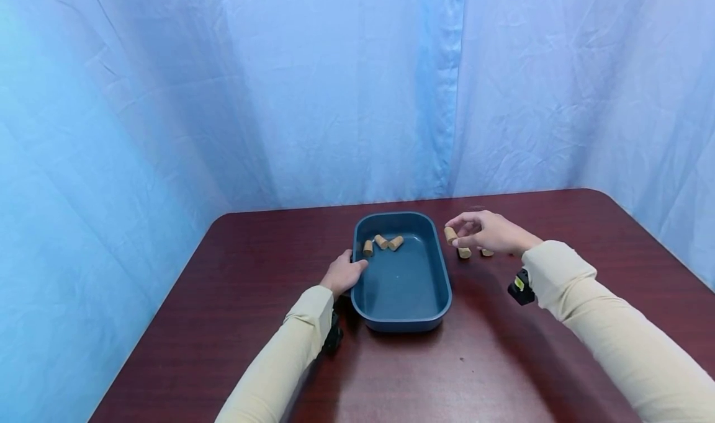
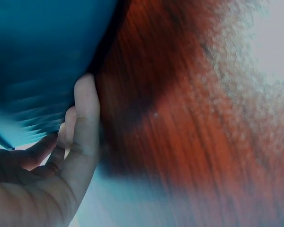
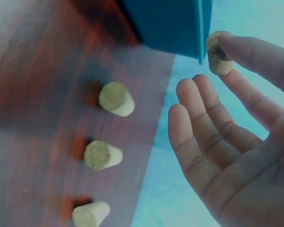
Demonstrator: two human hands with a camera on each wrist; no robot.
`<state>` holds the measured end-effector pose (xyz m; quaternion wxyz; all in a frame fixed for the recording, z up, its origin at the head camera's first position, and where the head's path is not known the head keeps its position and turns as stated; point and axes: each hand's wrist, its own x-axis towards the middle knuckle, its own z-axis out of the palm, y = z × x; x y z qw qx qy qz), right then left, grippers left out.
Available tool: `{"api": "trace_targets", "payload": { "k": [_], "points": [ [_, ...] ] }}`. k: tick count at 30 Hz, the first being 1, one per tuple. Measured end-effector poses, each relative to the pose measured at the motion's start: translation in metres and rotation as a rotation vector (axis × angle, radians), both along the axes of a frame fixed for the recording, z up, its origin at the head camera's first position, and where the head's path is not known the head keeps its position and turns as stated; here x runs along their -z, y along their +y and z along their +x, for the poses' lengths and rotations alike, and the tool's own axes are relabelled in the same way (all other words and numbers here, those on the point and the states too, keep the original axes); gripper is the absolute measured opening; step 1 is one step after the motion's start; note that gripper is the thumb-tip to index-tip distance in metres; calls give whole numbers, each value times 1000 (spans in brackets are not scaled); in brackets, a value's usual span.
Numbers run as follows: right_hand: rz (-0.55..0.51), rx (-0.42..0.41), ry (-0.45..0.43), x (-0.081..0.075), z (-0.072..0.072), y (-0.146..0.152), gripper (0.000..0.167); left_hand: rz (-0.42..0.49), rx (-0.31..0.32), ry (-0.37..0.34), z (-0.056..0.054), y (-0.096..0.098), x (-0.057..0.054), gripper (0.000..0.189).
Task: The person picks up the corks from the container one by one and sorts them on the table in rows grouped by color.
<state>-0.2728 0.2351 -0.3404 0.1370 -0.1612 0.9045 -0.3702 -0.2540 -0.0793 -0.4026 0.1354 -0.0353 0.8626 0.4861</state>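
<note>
A cork stopper (image 1: 450,235) is pinched between the thumb and index finger of my right hand (image 1: 491,232), just off the right rim of a deep blue plastic tub (image 1: 399,320). The other fingers of that hand (image 3: 227,142) are spread apart in the right wrist view. My left hand (image 1: 342,274) grips the tub's left wall, thumb over the rim; its fingers (image 2: 85,113) lie along the outside in the left wrist view. Inside the tub, three corks (image 1: 396,243) lie near the far left corner.
In the right wrist view, three more corks stand in a row on the dark red wood table (image 1: 268,268): one cork (image 3: 116,99) nearest the tub, a middle cork (image 3: 102,155) and a far cork (image 3: 91,214). Pale blue curtains (image 1: 335,100) hang behind the table.
</note>
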Motion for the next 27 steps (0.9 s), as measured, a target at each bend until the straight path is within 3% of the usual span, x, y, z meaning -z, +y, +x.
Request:
{"api": "trace_targets", "payload": {
  "k": [5, 12, 27],
  "points": [
    [-27, -6, -50, 10, 1, 8, 48, 3, -4, 1, 1, 0, 0, 52],
    [8, -18, -18, 21, 4, 20, 48, 9, 3, 0, 1, -1, -1, 53],
    [53, -8, -33, 43, 11, 30, 43, 7, -2, 7, 1, 0, 0, 51]
  ]
}}
